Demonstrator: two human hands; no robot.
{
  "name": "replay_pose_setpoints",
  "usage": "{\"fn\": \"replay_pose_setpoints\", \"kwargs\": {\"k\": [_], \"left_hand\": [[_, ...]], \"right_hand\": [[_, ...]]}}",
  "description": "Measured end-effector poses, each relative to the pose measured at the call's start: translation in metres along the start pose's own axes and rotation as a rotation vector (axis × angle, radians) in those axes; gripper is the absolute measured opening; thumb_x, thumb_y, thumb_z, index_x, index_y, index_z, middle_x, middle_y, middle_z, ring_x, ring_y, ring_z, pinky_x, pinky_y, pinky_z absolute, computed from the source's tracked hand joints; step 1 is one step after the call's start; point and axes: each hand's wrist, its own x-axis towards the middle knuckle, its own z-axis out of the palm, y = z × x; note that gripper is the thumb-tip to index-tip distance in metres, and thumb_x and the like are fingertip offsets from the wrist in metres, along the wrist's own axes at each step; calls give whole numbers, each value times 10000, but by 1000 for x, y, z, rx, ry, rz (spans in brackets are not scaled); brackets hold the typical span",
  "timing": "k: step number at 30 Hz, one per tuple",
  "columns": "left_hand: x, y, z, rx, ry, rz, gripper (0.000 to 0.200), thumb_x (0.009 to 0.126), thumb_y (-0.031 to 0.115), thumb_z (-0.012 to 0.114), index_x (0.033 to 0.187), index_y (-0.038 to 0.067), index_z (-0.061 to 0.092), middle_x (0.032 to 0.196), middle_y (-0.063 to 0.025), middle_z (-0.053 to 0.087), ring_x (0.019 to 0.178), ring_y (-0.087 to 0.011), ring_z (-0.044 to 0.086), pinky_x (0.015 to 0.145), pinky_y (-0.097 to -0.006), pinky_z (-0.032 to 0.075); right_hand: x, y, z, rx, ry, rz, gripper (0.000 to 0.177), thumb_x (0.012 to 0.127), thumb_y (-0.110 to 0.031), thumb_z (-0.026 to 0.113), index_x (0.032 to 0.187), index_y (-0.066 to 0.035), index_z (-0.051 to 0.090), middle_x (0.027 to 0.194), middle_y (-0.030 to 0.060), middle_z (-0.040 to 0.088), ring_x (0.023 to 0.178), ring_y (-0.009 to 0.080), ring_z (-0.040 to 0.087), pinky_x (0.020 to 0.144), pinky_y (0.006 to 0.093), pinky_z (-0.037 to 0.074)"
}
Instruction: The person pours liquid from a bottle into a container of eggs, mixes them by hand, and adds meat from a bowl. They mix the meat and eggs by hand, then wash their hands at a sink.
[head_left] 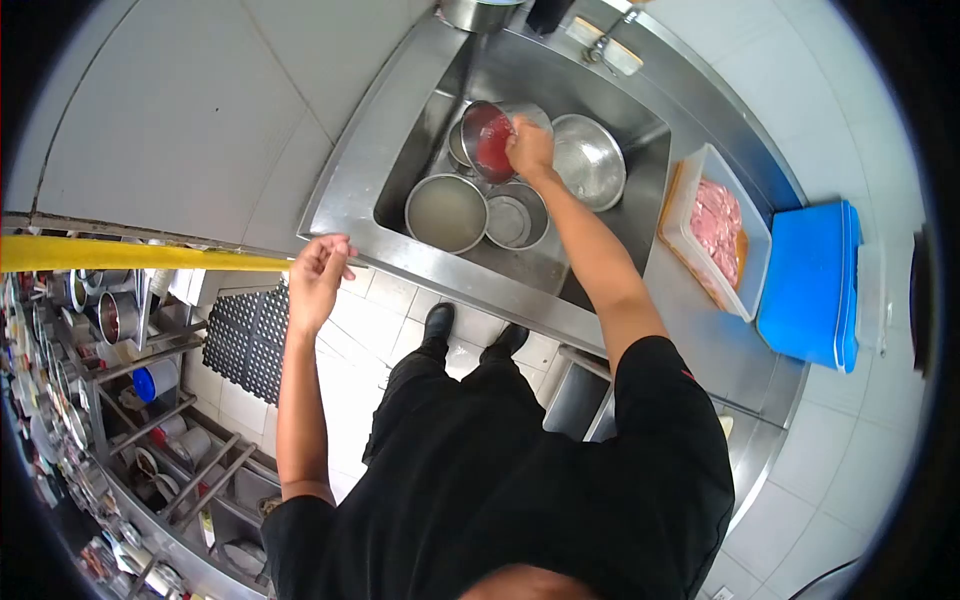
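My right hand (530, 148) reaches into the steel sink (400, 150) and grips the rim of a tilted metal pot (487, 140) whose inside is red. Below that pot stand a round pot of cloudy liquid (447, 212) and a smaller empty pan (517, 222). A shiny steel bowl (590, 160) lies just right of my right hand. My left hand (320, 270) hovers at the sink's front left corner with its fingers loosely curled, holding nothing.
A clear tub of raw pink meat (715, 225) sits on the counter right of the sink, with a blue box (812, 285) beside it. The faucet (605, 40) is at the back. A black rubber mat (248, 335) lies on the floor, next to shelves of pots (120, 330).
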Motion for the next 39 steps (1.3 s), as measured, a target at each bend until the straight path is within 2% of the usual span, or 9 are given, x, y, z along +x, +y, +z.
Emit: {"fn": "replay_pose_setpoints", "kwargs": {"k": [11, 15, 18, 23, 28, 30, 31, 35, 39], "left_hand": [[-10, -7, -24, -167, 123, -9, 189, 907, 168, 553, 984, -2, 584, 778, -36, 632, 517, -31, 453, 458, -154, 336], [0, -2, -20, -193, 106, 27, 180, 910, 167, 547, 962, 0, 589, 758, -36, 621, 498, -28, 425, 457, -156, 344], [-4, 3, -15, -153, 110, 35, 188, 912, 170, 543, 948, -9, 589, 743, -37, 615, 497, -28, 430, 462, -160, 360], [-19, -5, -17, -33, 98, -43, 238, 917, 214, 536, 938, -18, 585, 752, -43, 615, 501, -31, 441, 464, -166, 370], [-28, -8, -14, 23, 24, -106, 222, 918, 193, 526, 975, -17, 571, 747, -44, 608, 501, -36, 431, 467, -172, 350], [-23, -6, -6, 84, -32, -105, 252, 932, 197, 492, 1062, -7, 565, 771, -46, 615, 528, -41, 473, 473, -172, 351], [-18, -5, 0, 114, -74, -100, 269, 938, 197, 479, 1099, -3, 557, 778, -46, 615, 536, -43, 487, 473, -172, 351], [14, -3, 48, 25, -366, -6, 304, 930, 88, 423, 1223, 31, 476, 877, -44, 608, 614, -41, 515, 501, -158, 345], [46, 35, 168, 65, -629, 78, 291, 922, 95, 465, 1202, 21, 488, 883, -36, 598, 664, -64, 523, 578, -179, 403]], "right_hand": [[0, -60, 24, -216, -50, -607, 75, 758, -105, 533, 791, -85, 469, 691, 101, 541, 573, 247, 621, 449, 359, 502], [25, -47, 19, -283, -21, -619, 54, 763, -93, 522, 761, -87, 469, 684, 95, 543, 596, 241, 630, 446, 348, 501], [38, -37, 24, -210, -37, -324, 63, 744, -75, 546, 768, -63, 489, 718, 137, 571, 649, 300, 632, 536, 404, 513], [31, 3, 72, 242, 194, 813, 192, 720, -116, 590, 861, -10, 515, 875, 253, 607, 826, 429, 593, 772, 478, 460], [-5, 45, 151, 678, 194, 1037, 186, 761, -133, 591, 879, -17, 507, 852, 190, 611, 826, 356, 602, 749, 408, 468], [-13, 45, 163, 722, 138, 975, 76, 796, -120, 527, 856, -74, 518, 694, 125, 584, 686, 265, 600, 574, 464, 463], [-19, 53, 166, 395, 189, 668, 109, 801, -134, 542, 885, -66, 528, 751, 124, 590, 686, 230, 597, 562, 419, 469], [-31, 5, -65, 1111, -122, 674, 270, 828, -143, 592, 1049, 2, 536, 840, 69, 597, 746, 133, 592, 619, 287, 479], [-71, 79, -268, 526, 180, 296, 159, 827, -188, 586, 894, -48, 622, 816, 81, 622, 732, 198, 577, 661, 316, 459]]}}
